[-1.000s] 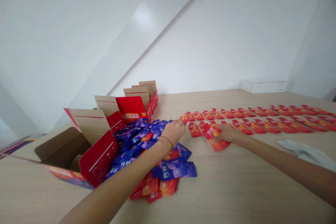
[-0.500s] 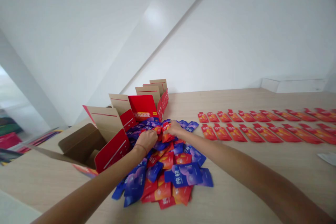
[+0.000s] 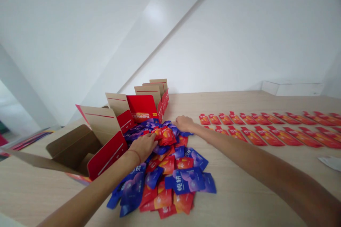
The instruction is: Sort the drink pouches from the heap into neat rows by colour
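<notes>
A heap of blue and red sachets (image 3: 183,181) lies on the wooden table (image 3: 253,198) in front of me. My left hand (image 3: 145,145) lies on top of the heap, its fingers closed on a few red sachets (image 3: 165,135). My right hand (image 3: 183,123) rests palm down on the heap's far edge, fingers spread over blue sachets, holding nothing that I can see. To its right, two rows of red sachets (image 3: 266,129) run flat across the table.
An open cardboard box (image 3: 74,145) with red flaps lies on its side at the left of the heap. More open red boxes (image 3: 142,108) stand behind it. A white box (image 3: 293,88) sits by the far wall, and a white sheet (image 3: 331,163) lies at the right edge.
My right hand left the rows of red sachets and came to the heap's far edge. My left hand drew back onto the heap and took hold of red sachets. The camera turned left.
</notes>
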`<action>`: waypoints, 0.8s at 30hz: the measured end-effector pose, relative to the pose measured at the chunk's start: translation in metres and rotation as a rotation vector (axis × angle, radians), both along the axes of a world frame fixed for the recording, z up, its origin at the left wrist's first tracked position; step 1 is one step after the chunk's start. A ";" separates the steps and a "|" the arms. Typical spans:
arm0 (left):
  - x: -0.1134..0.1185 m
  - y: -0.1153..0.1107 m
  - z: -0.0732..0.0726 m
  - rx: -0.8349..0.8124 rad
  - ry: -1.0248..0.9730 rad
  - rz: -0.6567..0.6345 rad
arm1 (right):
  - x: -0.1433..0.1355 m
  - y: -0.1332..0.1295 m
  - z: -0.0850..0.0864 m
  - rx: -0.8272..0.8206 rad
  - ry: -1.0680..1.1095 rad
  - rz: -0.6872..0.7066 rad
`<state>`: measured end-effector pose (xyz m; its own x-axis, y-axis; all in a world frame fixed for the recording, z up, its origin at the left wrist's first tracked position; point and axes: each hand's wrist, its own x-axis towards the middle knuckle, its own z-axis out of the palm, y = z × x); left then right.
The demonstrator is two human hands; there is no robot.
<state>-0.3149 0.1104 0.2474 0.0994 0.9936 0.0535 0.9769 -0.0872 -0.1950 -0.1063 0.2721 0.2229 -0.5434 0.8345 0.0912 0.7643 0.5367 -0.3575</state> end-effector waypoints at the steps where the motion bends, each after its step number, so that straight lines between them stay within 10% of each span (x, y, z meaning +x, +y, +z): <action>1: 0.001 -0.004 0.004 0.026 -0.017 -0.010 | 0.012 0.009 0.002 0.018 -0.049 -0.046; 6: 0.044 -0.047 -0.006 0.148 -0.113 -0.236 | 0.070 0.039 -0.003 0.059 -0.284 -0.034; 9: 0.084 -0.070 -0.047 -0.207 -1.024 -0.673 | 0.087 0.046 -0.017 0.035 -0.396 0.081; 12: 0.110 -0.066 -0.089 -0.460 -1.419 -0.504 | 0.086 0.047 -0.028 0.028 -0.450 0.149; 15: 0.125 -0.039 -0.115 -0.774 -1.986 0.128 | 0.078 0.046 -0.033 0.019 -0.500 0.191; 19: 0.148 -0.013 -0.134 -1.165 -2.665 1.359 | 0.065 0.044 -0.032 0.045 -0.530 0.164; 24: 0.195 -0.064 -0.159 -1.931 -2.645 2.674 | 0.054 0.042 -0.017 0.134 -0.649 0.227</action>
